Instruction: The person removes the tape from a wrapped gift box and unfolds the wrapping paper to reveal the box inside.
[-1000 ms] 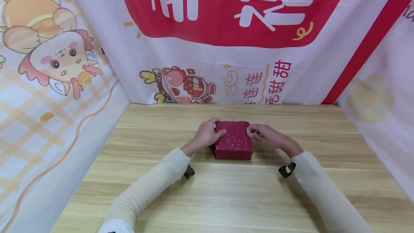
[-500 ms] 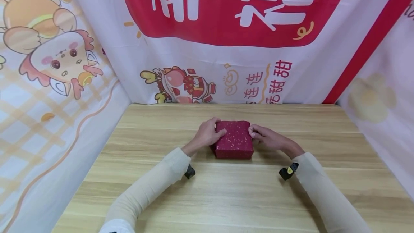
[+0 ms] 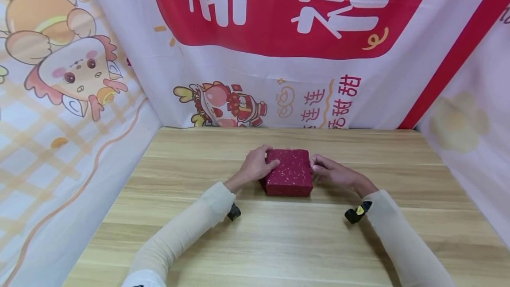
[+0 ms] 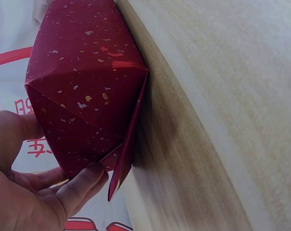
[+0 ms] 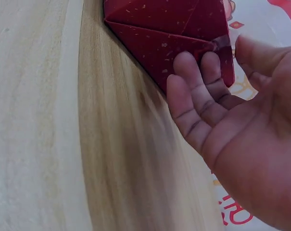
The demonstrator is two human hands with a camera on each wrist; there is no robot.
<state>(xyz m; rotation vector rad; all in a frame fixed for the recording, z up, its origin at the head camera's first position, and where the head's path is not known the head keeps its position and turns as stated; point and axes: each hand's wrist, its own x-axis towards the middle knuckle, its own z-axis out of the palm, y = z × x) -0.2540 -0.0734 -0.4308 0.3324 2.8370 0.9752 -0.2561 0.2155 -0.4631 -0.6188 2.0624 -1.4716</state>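
A box wrapped in dark red paper with gold and pale flecks (image 3: 290,167) sits on the wooden table. The left hand (image 3: 256,164) grips its left end, thumb on the top face and fingers at the folded end. In the left wrist view, a loose paper flap (image 4: 125,163) sticks out beside those fingertips. At the box's right end is the right hand (image 3: 332,172). Its slightly bent fingers touch the folded paper end (image 5: 169,53), while the thumb stands apart. A shiny patch resembling clear tape (image 5: 221,43) shows on the fold near the fingers.
The light wood-grain table (image 3: 279,242) ends at a printed cloth backdrop (image 3: 378,92) behind the box. More printed cloth (image 3: 75,154) hangs at the left side, and another sheet (image 3: 470,154) at the right. Black wrist cameras hang under both sleeves.
The right hand has moved slightly right, and its fingers have shifted from the box's upper right edge to the right end. The left hand and box have barely moved.
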